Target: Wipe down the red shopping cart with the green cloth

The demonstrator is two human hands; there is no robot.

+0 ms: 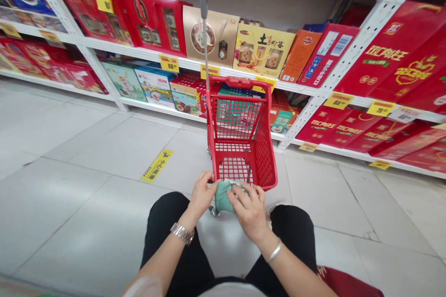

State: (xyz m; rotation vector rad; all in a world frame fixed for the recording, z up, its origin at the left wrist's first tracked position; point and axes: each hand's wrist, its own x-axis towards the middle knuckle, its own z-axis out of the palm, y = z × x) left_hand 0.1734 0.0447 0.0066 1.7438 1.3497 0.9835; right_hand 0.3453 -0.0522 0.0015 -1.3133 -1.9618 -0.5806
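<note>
A small red shopping cart stands on the tiled floor right in front of my knees. A folded green cloth rests against the near rim of the cart. My left hand grips the cloth's left side with curled fingers. My right hand presses on its right side, fingers closed over it. A metal watch is on my left wrist and a thin bracelet on my right. A grey pole rises from the cart's far left corner.
White metal shelving runs across the back, stocked with red, gold and blue gift boxes and yellow price tags. A yellow floor sticker lies to the left. A red object sits by my right leg.
</note>
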